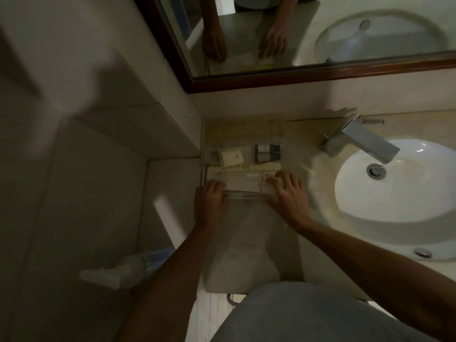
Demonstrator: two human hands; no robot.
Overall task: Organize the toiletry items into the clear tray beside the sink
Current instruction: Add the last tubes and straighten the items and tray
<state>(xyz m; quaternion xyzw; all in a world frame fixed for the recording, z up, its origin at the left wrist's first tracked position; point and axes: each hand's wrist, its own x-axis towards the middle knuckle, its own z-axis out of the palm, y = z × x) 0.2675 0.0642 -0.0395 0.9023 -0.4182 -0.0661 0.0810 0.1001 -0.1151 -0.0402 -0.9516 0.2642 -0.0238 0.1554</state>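
Observation:
A clear tray (pixel 246 194) sits on the counter left of the sink, against the side wall. Inside it lie a white soap box (pixel 232 156), small dark bottles (pixel 267 153) and several long pale sachets (pixel 243 174). My left hand (pixel 209 201) rests on the tray's near left corner with its fingers curled over the rim. My right hand (pixel 287 193) lies at the near right corner, fingers spread and reaching over the rim onto the sachets. Whether either hand grips the tray is unclear in the dim, blurred view.
The white sink (pixel 399 193) with a chrome tap (pixel 362 141) lies to the right. A framed mirror (pixel 296 75) runs along the back wall. The tiled side wall stands close on the left. A plastic-lined bin (pixel 128 267) sits on the floor lower left.

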